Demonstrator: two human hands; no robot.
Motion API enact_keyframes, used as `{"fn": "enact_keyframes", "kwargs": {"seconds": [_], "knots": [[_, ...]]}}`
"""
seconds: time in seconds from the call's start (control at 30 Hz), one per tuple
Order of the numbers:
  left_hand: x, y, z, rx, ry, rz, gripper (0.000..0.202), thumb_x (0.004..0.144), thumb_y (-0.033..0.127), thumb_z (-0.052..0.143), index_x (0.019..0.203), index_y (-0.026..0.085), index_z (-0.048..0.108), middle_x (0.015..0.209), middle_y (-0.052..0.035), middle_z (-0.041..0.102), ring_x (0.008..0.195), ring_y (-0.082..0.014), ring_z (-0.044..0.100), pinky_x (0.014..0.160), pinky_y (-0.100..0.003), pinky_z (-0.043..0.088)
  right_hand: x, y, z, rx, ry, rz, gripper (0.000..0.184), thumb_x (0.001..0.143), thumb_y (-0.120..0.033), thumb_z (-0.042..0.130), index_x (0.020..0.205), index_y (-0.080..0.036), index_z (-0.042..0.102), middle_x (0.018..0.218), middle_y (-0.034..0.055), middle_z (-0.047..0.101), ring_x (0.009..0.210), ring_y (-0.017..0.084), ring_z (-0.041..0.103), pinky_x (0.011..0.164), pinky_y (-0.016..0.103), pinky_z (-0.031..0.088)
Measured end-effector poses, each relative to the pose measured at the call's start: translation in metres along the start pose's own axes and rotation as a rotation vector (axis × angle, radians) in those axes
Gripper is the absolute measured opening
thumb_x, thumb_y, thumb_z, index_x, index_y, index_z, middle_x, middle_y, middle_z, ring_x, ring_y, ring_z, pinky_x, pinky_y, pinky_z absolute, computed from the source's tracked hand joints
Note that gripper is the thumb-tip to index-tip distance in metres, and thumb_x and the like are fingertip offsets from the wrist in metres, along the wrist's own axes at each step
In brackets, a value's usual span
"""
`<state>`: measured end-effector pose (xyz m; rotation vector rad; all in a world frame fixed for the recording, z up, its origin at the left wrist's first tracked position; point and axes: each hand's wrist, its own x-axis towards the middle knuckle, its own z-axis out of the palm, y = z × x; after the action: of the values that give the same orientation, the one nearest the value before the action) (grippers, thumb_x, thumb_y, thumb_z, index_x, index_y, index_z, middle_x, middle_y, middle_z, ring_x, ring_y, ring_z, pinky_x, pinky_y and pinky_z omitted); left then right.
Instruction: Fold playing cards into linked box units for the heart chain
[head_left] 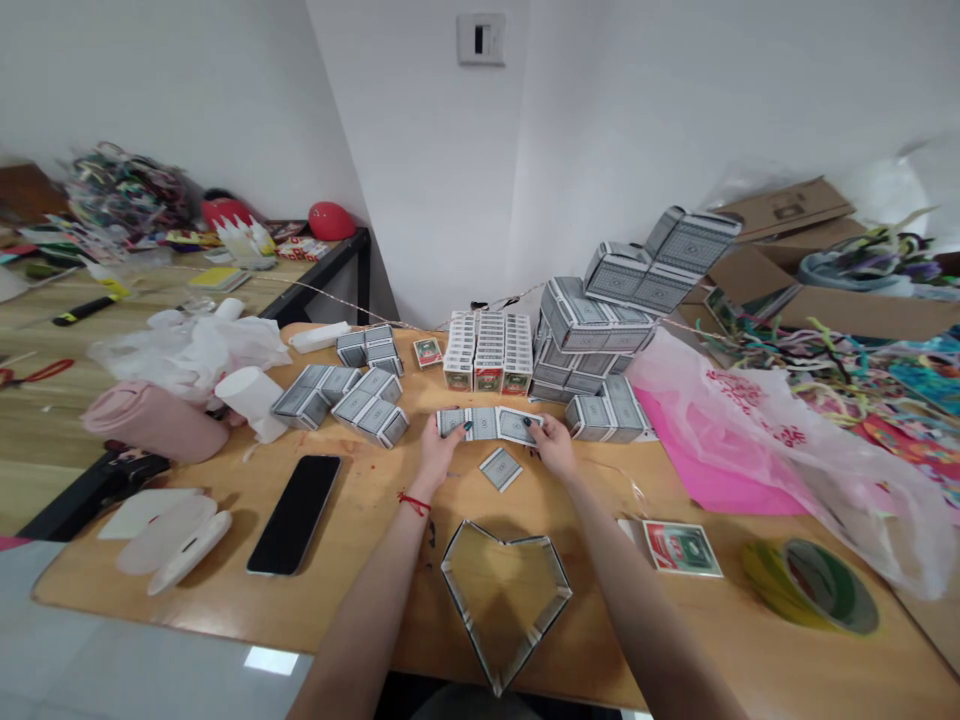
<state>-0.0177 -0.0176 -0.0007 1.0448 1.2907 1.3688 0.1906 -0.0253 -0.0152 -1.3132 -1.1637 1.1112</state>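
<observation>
My left hand (436,450) pinches the left end of a row of grey-patterned playing cards (484,423), held just above the table. At its right end, my right hand (555,445) grips a white-bordered card (517,426) between thumb and fingers. Whether the cards are joined cannot be made out. Just below them, a loose grey card (501,469) lies turned like a diamond. Nearer to me, between my forearms, a heart-shaped frame (553,612) of card strips stands on its edges.
Card boxes (487,350) stand in rows at the back. Folded card blocks (371,405) sit left, with more stacked (592,315) right. A phone (294,515) and pink roll (154,420) lie left; a card pack (682,549), yellow tape (765,585) and plastic bag (795,430) lie right.
</observation>
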Motion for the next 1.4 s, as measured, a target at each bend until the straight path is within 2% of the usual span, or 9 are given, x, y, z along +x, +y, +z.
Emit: {"fn": "enact_keyframes", "kwargs": {"seconds": [0.27,0.5,0.57,0.7,0.83,0.97,1.1,1.27,1.4], "knots": [[0.002,0.0,0.0,-0.019,0.034,0.002,0.043,0.058,0.022,0.069,0.098,0.015,0.053,0.093,-0.0054,0.06,0.081,-0.0144,0.057,0.074,-0.027,0.045,-0.003,-0.005,0.0,-0.015,-0.035,-0.027,0.032,0.07,-0.052,0.053,0.07,-0.021,0.045,0.05,-0.0064,0.039,0.039,0.008,0.038,0.036,0.021,0.035],[0.004,-0.006,-0.001,-0.115,0.136,0.022,0.049,0.057,0.02,0.067,0.099,0.018,0.042,0.097,-0.0044,0.056,0.083,-0.0122,0.056,0.075,-0.025,0.045,-0.008,-0.004,-0.003,-0.033,-0.135,-0.062,0.034,0.067,-0.051,0.058,0.062,-0.019,0.046,0.05,-0.006,0.04,0.04,0.007,0.037,0.037,0.02,0.031],[0.003,-0.007,-0.002,-0.161,0.125,0.029,0.046,0.059,0.019,0.063,0.1,0.019,0.04,0.098,-0.0035,0.055,0.082,-0.0115,0.057,0.073,-0.024,0.045,-0.009,-0.004,-0.003,-0.038,-0.156,-0.05,0.034,0.067,-0.051,0.058,0.062,-0.019,0.047,0.049,-0.0057,0.041,0.04,0.007,0.037,0.038,0.02,0.03],[0.004,-0.005,-0.005,-0.323,0.059,-0.028,0.051,0.06,0.018,0.061,0.105,0.023,0.037,0.099,-0.0021,0.057,0.081,-0.0108,0.058,0.07,-0.024,0.046,-0.012,-0.006,-0.002,-0.023,-0.138,-0.037,0.033,0.067,-0.05,0.059,0.064,-0.019,0.049,0.049,-0.0055,0.042,0.041,0.008,0.038,0.038,0.02,0.03],[0.007,-0.003,-0.01,-0.442,0.067,-0.091,0.047,0.063,0.021,0.061,0.107,0.023,0.043,0.098,-0.0029,0.061,0.081,-0.0105,0.06,0.072,-0.024,0.046,-0.013,-0.007,-0.004,0.05,-0.066,0.002,0.033,0.065,-0.05,0.06,0.065,-0.019,0.05,0.046,-0.0057,0.042,0.038,0.007,0.036,0.035,0.02,0.027],[0.008,-0.003,-0.013,-0.392,0.1,-0.138,0.04,0.068,0.029,0.06,0.106,0.019,0.051,0.095,-0.0047,0.064,0.079,-0.0121,0.061,0.07,-0.024,0.047,-0.014,-0.008,-0.009,0.232,0.034,0.067,0.032,0.062,-0.049,0.062,0.067,-0.019,0.05,0.048,-0.005,0.046,0.038,0.008,0.04,0.033,0.019,0.029],[0.01,-0.003,-0.011,-0.344,0.053,-0.171,0.043,0.07,0.032,0.06,0.109,0.017,0.053,0.086,-0.0042,0.066,0.07,-0.0115,0.061,0.062,-0.023,0.047,-0.016,-0.008,-0.007,0.335,0.062,0.075,0.031,0.059,-0.044,0.067,0.069,-0.019,0.052,0.052,-0.0042,0.049,0.042,0.009,0.047,0.034,0.02,0.034],[0.015,0.0,-0.005,-0.365,0.03,-0.205,0.041,0.071,0.029,0.06,0.108,0.012,0.056,0.073,-0.0055,0.065,0.058,-0.0097,0.057,0.054,-0.02,0.044,-0.024,-0.007,0.006,0.376,0.013,0.059,0.026,0.062,-0.039,0.066,0.073,-0.019,0.055,0.053,-0.0052,0.049,0.038,0.006,0.041,0.036,0.02,0.034],[0.017,0.004,0.004,-0.152,0.044,-0.148,0.034,0.069,0.025,0.061,0.1,0.012,0.061,0.075,-0.0047,0.065,0.06,-0.0113,0.057,0.057,-0.022,0.044,-0.03,-0.012,0.018,0.301,-0.048,0.095,0.032,0.064,-0.042,0.063,0.086,-0.02,0.058,0.058,-0.0045,0.05,0.041,0.006,0.039,0.036,0.019,0.033]]}}
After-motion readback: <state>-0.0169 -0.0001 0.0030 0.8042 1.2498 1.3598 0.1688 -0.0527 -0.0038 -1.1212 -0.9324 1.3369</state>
